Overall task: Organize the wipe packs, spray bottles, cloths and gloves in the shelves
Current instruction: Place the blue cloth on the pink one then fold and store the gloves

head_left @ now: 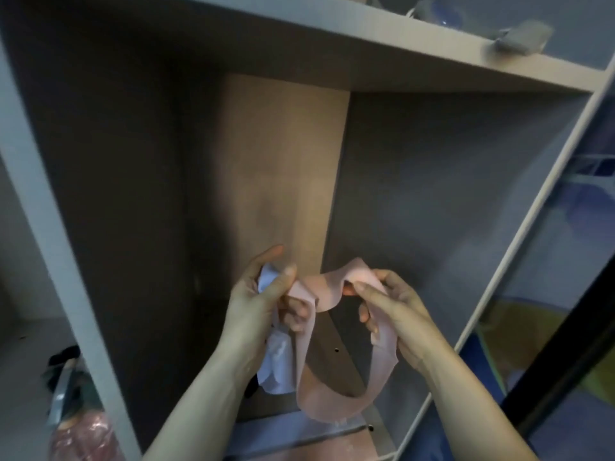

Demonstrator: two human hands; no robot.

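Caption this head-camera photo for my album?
Both hands stretch a thin pink glove before a brown shelf compartment.

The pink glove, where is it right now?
In the head view the pink glove is low in the middle, held between the left hand and right hand before the open shelf compartment, beside a white glove.
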